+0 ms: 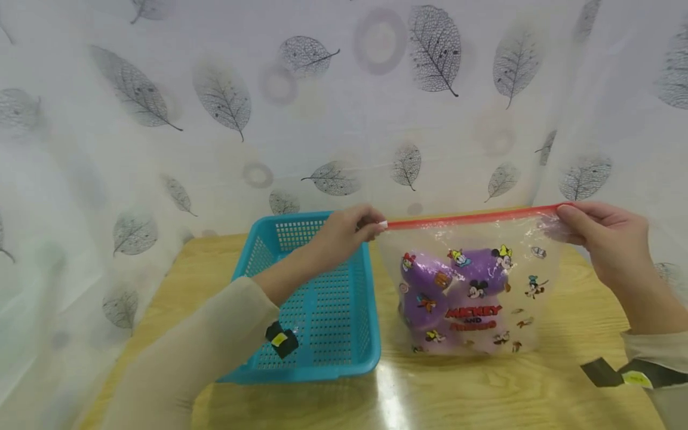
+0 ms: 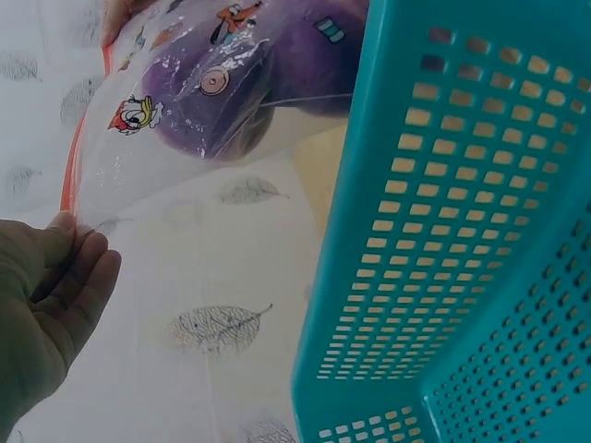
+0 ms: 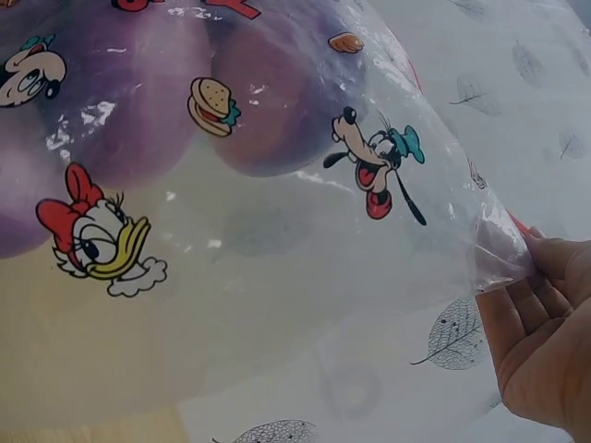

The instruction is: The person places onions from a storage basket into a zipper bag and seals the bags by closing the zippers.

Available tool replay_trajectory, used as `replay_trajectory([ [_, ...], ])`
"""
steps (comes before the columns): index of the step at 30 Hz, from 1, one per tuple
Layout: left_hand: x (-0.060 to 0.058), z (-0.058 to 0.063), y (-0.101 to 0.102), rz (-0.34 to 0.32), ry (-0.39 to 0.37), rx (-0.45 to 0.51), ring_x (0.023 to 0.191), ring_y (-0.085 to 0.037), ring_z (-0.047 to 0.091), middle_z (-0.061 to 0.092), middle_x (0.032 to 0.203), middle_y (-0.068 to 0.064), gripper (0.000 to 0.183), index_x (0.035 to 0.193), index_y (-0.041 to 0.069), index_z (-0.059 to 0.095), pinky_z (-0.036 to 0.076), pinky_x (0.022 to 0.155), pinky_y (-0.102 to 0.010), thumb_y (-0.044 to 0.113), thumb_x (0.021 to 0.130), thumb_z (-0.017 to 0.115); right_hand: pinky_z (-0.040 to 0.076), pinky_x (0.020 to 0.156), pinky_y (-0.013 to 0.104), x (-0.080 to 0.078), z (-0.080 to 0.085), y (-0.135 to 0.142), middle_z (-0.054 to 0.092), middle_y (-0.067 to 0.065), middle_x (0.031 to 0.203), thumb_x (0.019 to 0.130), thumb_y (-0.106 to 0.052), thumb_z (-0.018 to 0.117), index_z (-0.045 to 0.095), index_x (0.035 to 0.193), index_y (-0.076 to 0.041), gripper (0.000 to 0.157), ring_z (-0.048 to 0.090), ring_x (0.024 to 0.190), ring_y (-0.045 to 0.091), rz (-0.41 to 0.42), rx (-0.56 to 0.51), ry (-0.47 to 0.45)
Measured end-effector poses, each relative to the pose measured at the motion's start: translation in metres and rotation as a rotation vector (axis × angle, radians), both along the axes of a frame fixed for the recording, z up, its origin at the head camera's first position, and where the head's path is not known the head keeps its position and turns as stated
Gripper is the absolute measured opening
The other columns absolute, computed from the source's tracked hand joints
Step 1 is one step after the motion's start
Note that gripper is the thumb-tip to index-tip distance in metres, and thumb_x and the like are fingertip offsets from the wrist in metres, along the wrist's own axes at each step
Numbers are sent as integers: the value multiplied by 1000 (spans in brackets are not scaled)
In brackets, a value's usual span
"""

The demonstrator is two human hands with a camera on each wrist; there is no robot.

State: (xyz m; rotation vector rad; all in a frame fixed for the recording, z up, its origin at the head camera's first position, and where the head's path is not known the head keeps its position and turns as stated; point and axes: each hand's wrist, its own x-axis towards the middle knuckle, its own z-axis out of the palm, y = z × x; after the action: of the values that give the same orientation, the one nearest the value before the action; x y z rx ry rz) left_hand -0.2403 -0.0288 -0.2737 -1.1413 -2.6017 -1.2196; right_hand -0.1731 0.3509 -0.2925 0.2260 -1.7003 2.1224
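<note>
A clear zip bag [image 1: 516, 325] with cartoon prints and a red strip along its top hangs between both hands, just above or on the table. Inside it lie several rounded purple things [image 1: 478, 272], their kind blurred by the printed plastic. My left hand [image 1: 344, 235] pinches the bag's top left corner, where a small white zip slider [image 1: 383, 224] shows at the fingertips. At the opposite top corner, my right hand [image 1: 613, 239] grips the red edge between thumb and fingers. The right wrist view shows that hand [image 3: 545, 323] at the bag's corner.
A blue perforated plastic basket [image 1: 374, 322] stands left of the bag, under my left forearm. Both are on a wood-grain table [image 1: 484, 394]. Behind hangs a pale curtain [image 1: 344, 119] printed with grey leaves.
</note>
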Motion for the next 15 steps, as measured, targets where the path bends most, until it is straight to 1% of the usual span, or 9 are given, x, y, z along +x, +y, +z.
replay_trajectory([
  [4,-19,-5,5,24,-24,43,75,-13,59,65,85,-4,13,102,4,61,54,70,-27,12,94,57,56,62,24,-15,-1,3,73,5,80,88,7,58,75,90,-2,19,70,67,13,57,-45,-79],
  [6,-26,-7,9,37,-42,62,75,-15,59,65,85,-6,12,102,2,61,55,71,-30,11,93,58,56,63,24,-21,-1,5,73,5,81,88,6,58,75,90,-3,19,70,68,13,84,-67,-109],
  [9,-34,-10,13,80,-79,74,76,-16,60,65,86,-7,13,103,2,61,55,73,-32,10,93,58,57,62,24,-31,-3,7,73,4,83,89,4,58,75,89,-4,18,70,69,12,100,-69,-146],
  [12,-44,-16,17,130,-120,81,77,-15,60,65,88,-7,15,105,2,61,55,73,-28,12,93,58,57,62,25,-41,-6,8,72,2,83,89,0,60,76,88,-7,17,70,68,12,103,-59,-195],
  [15,-52,-25,22,167,-147,97,78,-16,61,65,88,-9,16,106,2,60,54,71,-24,12,93,58,57,63,24,-50,-9,10,71,-1,83,89,-3,62,76,86,-11,16,69,69,10,95,-21,-252],
])
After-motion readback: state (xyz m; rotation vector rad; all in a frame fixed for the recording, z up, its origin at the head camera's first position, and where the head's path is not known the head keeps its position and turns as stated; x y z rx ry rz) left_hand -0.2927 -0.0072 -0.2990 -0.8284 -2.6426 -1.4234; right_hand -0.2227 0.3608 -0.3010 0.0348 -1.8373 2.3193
